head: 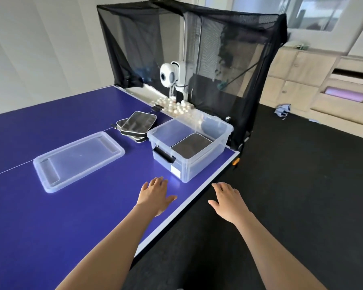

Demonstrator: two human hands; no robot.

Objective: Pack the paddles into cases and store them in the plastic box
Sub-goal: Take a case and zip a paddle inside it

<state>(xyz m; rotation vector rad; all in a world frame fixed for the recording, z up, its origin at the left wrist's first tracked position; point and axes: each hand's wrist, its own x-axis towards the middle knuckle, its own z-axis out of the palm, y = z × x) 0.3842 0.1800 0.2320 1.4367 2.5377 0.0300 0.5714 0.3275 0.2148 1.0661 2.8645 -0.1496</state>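
Observation:
A clear plastic box [199, 170] stands near the right edge of the blue table. One dark paddle case [191, 146] lies flat inside it. Behind the box to the left, a stack of zipped paddle cases [137, 124] rests on the table. The box's clear lid [78, 160] lies flat to the left. My left hand [155, 195] hovers over the table just in front of the box, fingers spread and empty. Past the table edge, my right hand [228, 200] is held out above the floor, also open and empty. No bare paddle is visible.
The blue table [40, 227] has a white edge running diagonally at the right. At the far end stand a white ball-feeding machine [173, 77], a pile of white balls [176, 105] and a black catch net [218, 49]. Dark floor lies to the right.

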